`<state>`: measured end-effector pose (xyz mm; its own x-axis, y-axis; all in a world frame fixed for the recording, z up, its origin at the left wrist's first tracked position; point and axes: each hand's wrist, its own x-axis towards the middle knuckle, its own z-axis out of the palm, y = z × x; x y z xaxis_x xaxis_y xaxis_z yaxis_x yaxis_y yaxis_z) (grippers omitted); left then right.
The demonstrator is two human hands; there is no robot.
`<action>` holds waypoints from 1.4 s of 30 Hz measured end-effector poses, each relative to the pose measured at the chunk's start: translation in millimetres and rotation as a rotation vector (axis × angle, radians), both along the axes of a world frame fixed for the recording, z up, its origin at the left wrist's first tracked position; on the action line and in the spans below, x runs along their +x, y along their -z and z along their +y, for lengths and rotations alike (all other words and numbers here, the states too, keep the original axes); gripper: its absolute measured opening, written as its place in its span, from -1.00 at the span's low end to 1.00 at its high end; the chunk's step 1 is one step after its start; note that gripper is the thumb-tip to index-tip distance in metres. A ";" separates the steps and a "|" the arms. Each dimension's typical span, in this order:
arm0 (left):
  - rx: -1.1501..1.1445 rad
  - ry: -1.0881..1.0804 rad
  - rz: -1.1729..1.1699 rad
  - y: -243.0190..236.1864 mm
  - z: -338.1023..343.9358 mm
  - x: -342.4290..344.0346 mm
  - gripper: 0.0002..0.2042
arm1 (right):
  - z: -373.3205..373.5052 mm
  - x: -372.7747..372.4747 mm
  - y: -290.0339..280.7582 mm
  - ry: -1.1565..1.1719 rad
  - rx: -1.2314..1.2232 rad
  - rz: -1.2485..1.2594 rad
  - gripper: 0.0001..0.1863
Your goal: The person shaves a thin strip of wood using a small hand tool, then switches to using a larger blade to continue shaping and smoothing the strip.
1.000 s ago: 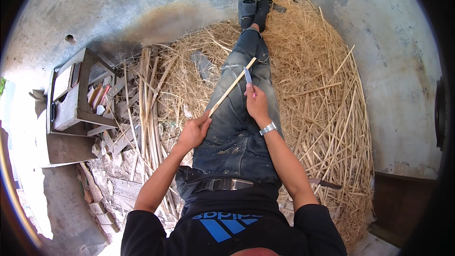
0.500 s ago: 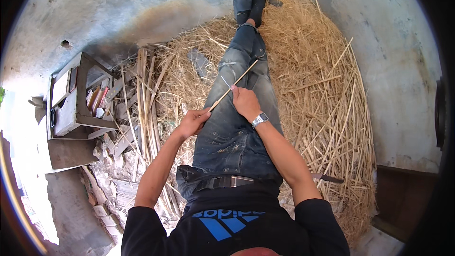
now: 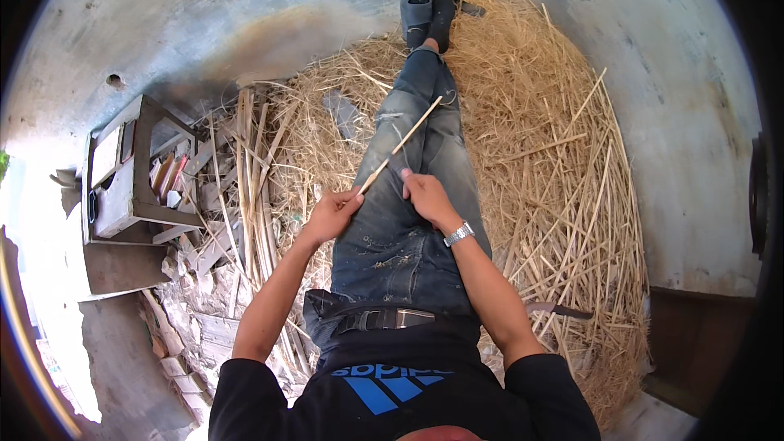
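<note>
My left hand (image 3: 339,211) pinches the lower end of a thin pale strip (image 3: 416,126), which slants up across my jeans (image 3: 408,253) toward my knees. My right hand (image 3: 422,194), with a silver watch on the wrist, grips a small knife (image 3: 399,162) just right of the strip; its blade is hard to make out against the denim. A shaved bit shows on the strip near my left fingers.
Straw (image 3: 555,196) lies right of my legs, with a larger dark blade (image 3: 563,311) near my right hip. Long slats (image 3: 253,163), rubble and a battered wooden cabinet (image 3: 118,204) are on the left. Pale walls (image 3: 670,73) curve around my feet.
My right hand has moved down toward my waist with the knife, which earlier lay across or beside the strip farther up. My left hand stays holding the strip's lower end.
</note>
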<state>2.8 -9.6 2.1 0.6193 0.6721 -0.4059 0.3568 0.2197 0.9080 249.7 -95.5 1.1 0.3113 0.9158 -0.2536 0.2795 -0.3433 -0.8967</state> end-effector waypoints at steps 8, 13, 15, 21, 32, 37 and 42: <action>0.289 0.035 0.159 -19.7 -12.8 -17.0 -0.63 | 25.4 36.2 -2.3 0.137 0.217 -0.251 -0.61; 0.447 0.009 0.273 -36.0 -11.7 -23.8 -0.72 | 33.5 51.0 -7.9 0.222 0.339 -0.373 -0.63; 0.679 -0.009 0.273 -30.6 -8.7 -25.1 -0.74 | 37.0 53.4 -14.0 0.207 0.354 -0.398 -0.62; 0.830 0.069 0.454 -23.3 -1.2 -16.9 -0.78 | 47.2 55.2 -46.3 0.209 0.246 -0.645 -0.56; 0.810 0.177 0.632 -24.6 2.0 -0.8 -0.74 | 42.3 20.1 -5.9 0.093 0.132 -0.645 -0.53; 0.784 0.162 0.595 -27.2 1.2 8.1 -0.74 | 65.3 61.0 -16.3 0.227 0.262 -0.567 -0.54; 0.838 0.150 0.623 -20.4 -1.5 8.4 -0.78 | 30.2 -4.5 -2.2 -0.070 0.126 -0.585 -0.58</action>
